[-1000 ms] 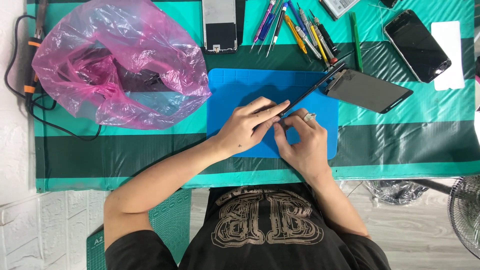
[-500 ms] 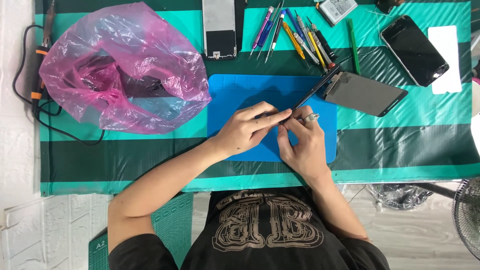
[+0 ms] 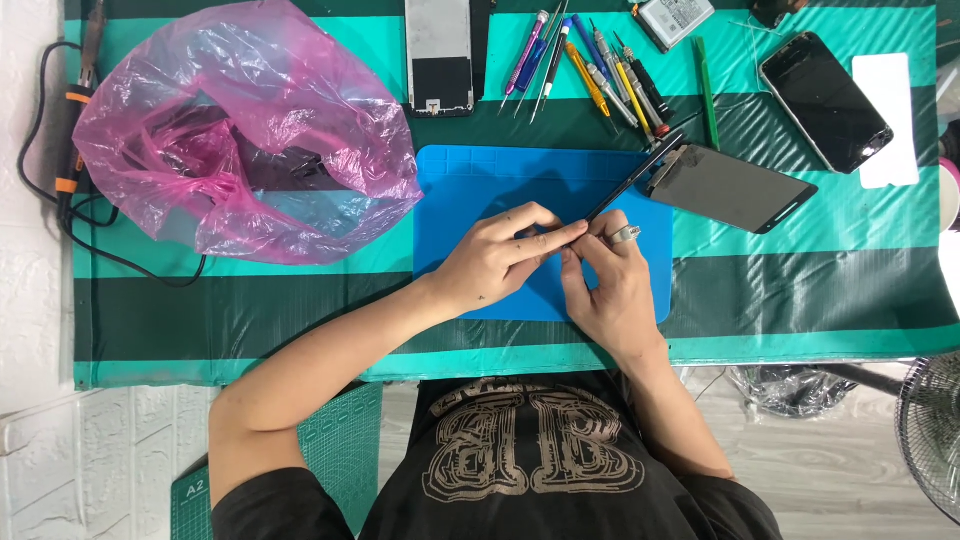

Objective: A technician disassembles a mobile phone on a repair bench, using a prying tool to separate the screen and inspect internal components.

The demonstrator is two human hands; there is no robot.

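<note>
Both your hands pinch one end of the thin dark tool [image 3: 628, 182] over the blue mat [image 3: 470, 180]: left hand [image 3: 495, 262], right hand [image 3: 610, 290]. Its tip reaches the dark phone [image 3: 735, 188]'s near edge; opening looks barely begun.

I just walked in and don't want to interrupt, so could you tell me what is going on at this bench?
A person is holding a thin dark phone on edge over a blue mat, both hands pinching its near end: the left hand and the right hand, which wears a ring. A dark screen panel lies just right of the mat, screwdrivers and picks are fanned above it, and a crumpled pink plastic bag sits to the left.
</note>
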